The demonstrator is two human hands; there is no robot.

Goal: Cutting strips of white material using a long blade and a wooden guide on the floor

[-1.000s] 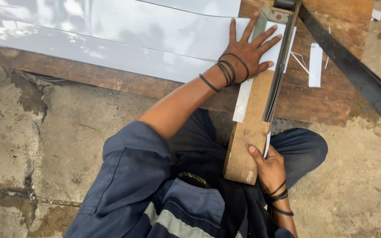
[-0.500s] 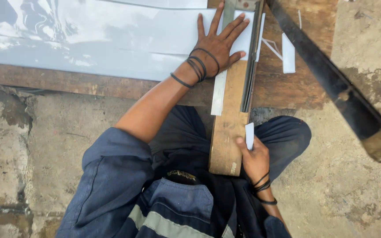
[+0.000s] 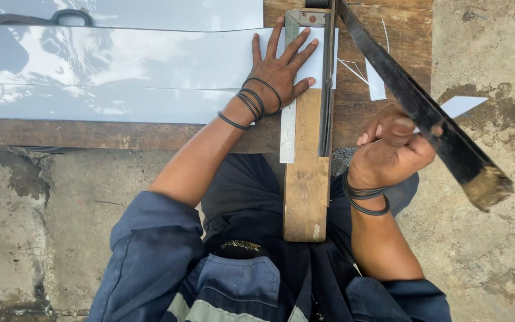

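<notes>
My left hand (image 3: 278, 74) lies flat with fingers spread on a wide white sheet (image 3: 120, 65), pressing it down next to the cutter's edge. A long wooden cutter base (image 3: 306, 179) runs from my lap up to the plank, with a metal ruler strip (image 3: 287, 134) along its left side. The dark lever blade (image 3: 400, 89) is raised and slants right, ending in a worn handle (image 3: 487, 188). Just under the blade, my right hand (image 3: 388, 152) is closed on a narrow white strip (image 3: 461, 105) whose tip pokes out beyond it.
A wooden plank (image 3: 120, 136) lies under the sheet on rough concrete ground (image 3: 43, 226). Small white offcuts (image 3: 377, 83) rest on the plank right of the cutter. I sit cross-legged in blue work clothes, with black bands on both wrists.
My right hand has left the near end of the wooden base and risen to the right with the white strip, up beside the lever blade. My left hand stays flat on the sheet.
</notes>
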